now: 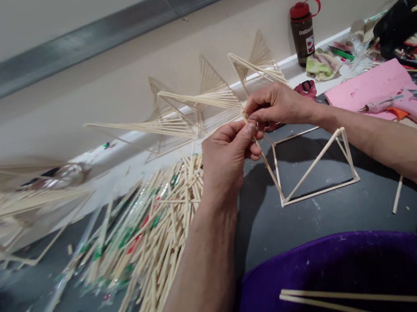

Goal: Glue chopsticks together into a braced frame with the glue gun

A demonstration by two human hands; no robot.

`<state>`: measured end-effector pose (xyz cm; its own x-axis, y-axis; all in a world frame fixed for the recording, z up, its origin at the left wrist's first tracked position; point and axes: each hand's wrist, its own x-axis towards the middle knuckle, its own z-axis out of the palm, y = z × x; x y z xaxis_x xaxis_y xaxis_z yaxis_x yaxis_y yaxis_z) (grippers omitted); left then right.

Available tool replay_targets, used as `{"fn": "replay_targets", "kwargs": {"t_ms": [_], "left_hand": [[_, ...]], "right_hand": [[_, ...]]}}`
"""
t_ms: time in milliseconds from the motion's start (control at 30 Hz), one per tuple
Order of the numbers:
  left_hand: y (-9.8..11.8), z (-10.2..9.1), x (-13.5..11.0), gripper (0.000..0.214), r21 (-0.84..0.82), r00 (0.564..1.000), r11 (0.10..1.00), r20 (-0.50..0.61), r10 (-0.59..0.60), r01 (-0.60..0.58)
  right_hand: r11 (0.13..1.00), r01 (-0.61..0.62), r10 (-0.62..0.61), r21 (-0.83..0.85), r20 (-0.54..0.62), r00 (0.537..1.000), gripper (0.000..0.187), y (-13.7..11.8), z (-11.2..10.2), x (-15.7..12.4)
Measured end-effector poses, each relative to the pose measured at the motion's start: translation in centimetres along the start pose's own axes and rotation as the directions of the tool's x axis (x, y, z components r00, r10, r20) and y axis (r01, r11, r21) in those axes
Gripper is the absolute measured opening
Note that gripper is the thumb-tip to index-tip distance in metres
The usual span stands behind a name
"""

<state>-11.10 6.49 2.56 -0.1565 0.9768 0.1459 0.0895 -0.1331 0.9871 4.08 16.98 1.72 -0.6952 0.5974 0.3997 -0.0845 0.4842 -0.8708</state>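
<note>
A small open frame of pale wooden chopsticks stands on the dark table, with a rectangular base and slanted sticks rising from its corners. My left hand is closed in a pinch on a slanted chopstick at the frame's left side. Just above it, my right hand pinches near that stick's upper end, fingertips almost touching the left ones. The exact joint between the fingers is partly hidden. Two loose chopsticks lie over the purple cloth at my lap.
Left of my forearm lies a heap of loose chopsticks with plastic wrappers. Finished-looking stick structures line the wall. To the right are a pink glue gun, pink sheet, dark bottle and black strap-like object.
</note>
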Motion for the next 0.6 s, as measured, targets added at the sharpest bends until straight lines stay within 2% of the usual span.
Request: {"fn": "replay_targets", "kwargs": {"t_ms": [300,600], "left_hand": [[0.24,0.19,-0.08,0.038,0.041,1.0,0.999,0.001,0.011,-0.011],[0.29,0.26,-0.16,0.033,0.051,1.0,0.999,0.0,-0.001,0.001]], "right_hand": [[0.999,-0.007,0.006,-0.054,-0.01,1.0,0.005,-0.14,0.05,0.05],[1.0,-0.007,0.007,-0.025,-0.007,1.0,0.004,-0.27,0.07,-0.06]]}}
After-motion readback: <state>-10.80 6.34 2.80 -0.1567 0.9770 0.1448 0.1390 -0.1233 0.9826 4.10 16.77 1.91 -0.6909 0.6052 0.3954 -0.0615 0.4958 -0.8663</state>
